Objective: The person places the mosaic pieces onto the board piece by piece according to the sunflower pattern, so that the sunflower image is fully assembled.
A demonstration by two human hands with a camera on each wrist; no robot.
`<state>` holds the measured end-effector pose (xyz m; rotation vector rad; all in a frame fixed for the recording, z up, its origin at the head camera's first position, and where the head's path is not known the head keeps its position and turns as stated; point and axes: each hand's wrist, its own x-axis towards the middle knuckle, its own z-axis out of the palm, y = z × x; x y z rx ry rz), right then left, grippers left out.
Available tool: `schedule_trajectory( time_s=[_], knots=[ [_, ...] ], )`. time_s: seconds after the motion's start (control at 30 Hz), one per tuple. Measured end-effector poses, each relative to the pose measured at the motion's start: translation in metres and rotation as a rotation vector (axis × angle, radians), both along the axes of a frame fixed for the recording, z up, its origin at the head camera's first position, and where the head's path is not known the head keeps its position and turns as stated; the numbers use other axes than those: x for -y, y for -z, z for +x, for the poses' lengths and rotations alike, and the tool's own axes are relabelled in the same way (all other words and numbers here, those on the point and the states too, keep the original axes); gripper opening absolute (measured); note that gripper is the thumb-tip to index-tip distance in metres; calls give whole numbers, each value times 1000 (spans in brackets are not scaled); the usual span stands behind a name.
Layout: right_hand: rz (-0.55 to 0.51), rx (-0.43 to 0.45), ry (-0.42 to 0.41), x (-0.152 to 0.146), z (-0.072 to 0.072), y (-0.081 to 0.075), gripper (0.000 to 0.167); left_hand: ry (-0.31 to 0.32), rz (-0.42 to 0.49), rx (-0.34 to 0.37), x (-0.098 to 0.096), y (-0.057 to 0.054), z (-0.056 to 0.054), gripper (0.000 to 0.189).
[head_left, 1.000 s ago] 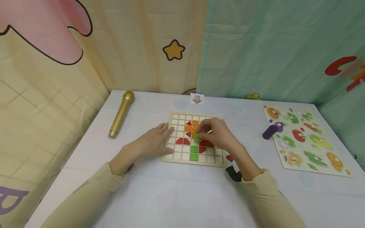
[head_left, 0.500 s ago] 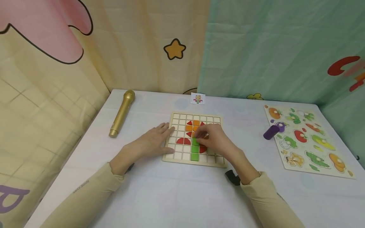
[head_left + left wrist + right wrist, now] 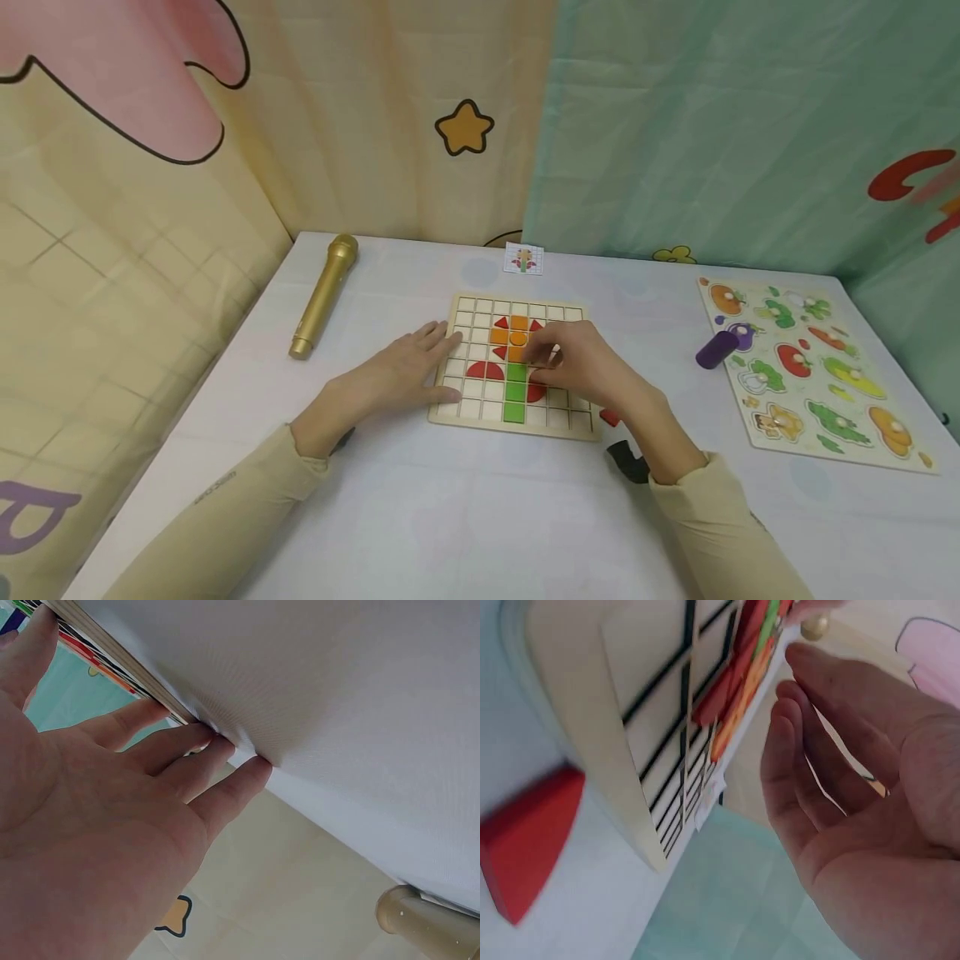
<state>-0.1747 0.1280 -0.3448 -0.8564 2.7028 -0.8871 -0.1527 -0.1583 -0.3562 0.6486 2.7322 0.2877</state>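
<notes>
A wooden grid board [image 3: 480, 426] lies flat on the white table. In one column, green squares [image 3: 515, 392] run below orange squares [image 3: 519, 322], with an orange disc [image 3: 517, 339] among them. Small red triangles flank these, and a red half-disc [image 3: 484, 370] sits to the left. My left hand [image 3: 393, 375] lies spread at the board's left edge, fingertips touching board and table. My right hand [image 3: 573, 358] hovers over the board's right part, hiding some red pieces there. Its fingers are loosely bent, with nothing between them in the right wrist view. Beside the board lies a red piece [image 3: 529, 840].
A small printed card [image 3: 523, 258] lies behind the board. To the left is a gold microphone [image 3: 324, 296]. On the right, a vegetable peg puzzle [image 3: 817, 375] lies with a purple cylinder [image 3: 717, 349] at its left edge. Curtains hang behind the table.
A green square pinched by my right hand went down into the column under the orange squares. The right hand has since let go and moved slightly right. My left hand has stayed put.
</notes>
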Motion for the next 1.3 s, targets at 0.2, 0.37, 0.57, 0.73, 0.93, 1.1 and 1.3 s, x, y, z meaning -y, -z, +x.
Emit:
schedule_trajectory(
  time_s=[0.2,0.37,0.57,0.73,0.93,1.1,1.3],
  knots=[
    [83,52,-49,-7,-1,-4,21,-7,-4,3,-1,0,-1,94],
    [111,75,-54,-5,-1,-2,22,-8,-7,-1,-1,-2,-1,94],
    [119,82,-45,-5,-2,-2,21,-12,-6,-1,-1,-4,-2,95],
    [111,76,-71,-8,-2,-2,20,-7,0,5,-1,-1,-1,94],
    [87,55,-23,-19,-1,-5,14,-8,0,5,-2,-1,-1,95],
    [88,57,5,-36,5,-4,13,-15,-14,8,-2,-1,-1,95],
    [77,40,12,-66,18,0,13,-13,-16,10,-3,-1,0,95]
  ],
)
